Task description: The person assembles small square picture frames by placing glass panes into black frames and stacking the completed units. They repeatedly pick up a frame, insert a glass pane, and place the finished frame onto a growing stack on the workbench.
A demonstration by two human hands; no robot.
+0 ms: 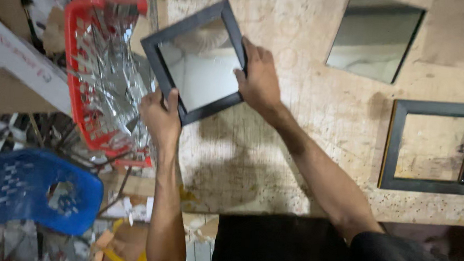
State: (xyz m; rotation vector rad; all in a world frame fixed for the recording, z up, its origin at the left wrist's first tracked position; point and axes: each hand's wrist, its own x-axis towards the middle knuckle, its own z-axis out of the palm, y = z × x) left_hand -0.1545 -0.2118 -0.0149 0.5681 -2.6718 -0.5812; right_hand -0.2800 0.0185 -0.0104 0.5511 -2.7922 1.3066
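Observation:
Both my hands hold a small square dark frame [153, 61] with a mirror pane [206, 73] set in it, tilted like a diamond above the left part of a worn wooden table [296, 152]. My left hand [159, 116] grips the frame's lower left corner, thumb on the front. My right hand [258, 77] clasps the frame's right edge, fingers spread along it.
A loose mirror pane [374, 39] lies at the table's back. An empty dark frame [435, 146] lies at the right. Off the table's left edge stands a red plastic basket [77, 68] full of broken mirror shards, with a blue plastic chair [18, 185] below.

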